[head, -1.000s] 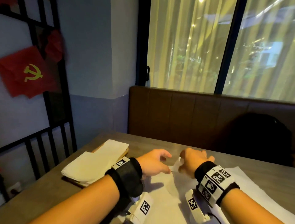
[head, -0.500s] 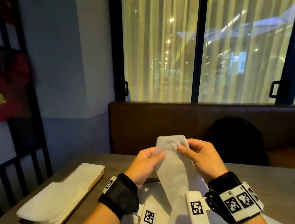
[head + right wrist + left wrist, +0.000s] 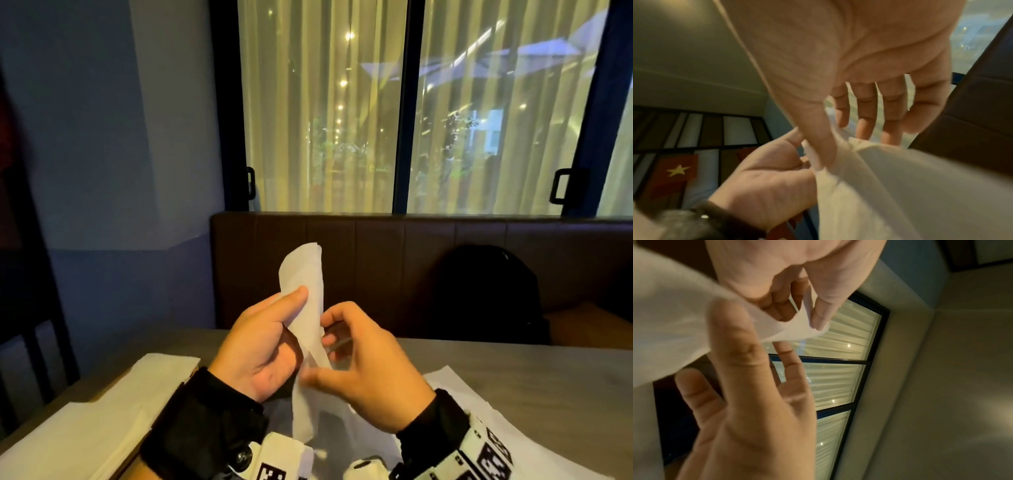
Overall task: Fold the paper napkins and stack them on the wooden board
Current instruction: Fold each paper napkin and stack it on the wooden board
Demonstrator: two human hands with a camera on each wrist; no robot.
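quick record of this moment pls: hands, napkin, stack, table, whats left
left hand: pinches the napkin with thumb and fingers
right hand: thumb on the napkin's lower part, fingers loosely spread
napkin: held upright in the air, partly folded
stack: folded napkins, to the left
table: white sheet under the hands
left to do: finish the fold, add to stack

Grey table [image 3: 513,373]; brown padded bench back [image 3: 376,260] behind it, dark backpack [image 3: 493,294] on seat; window [image 3: 325,113] with pale curtains, lights outside
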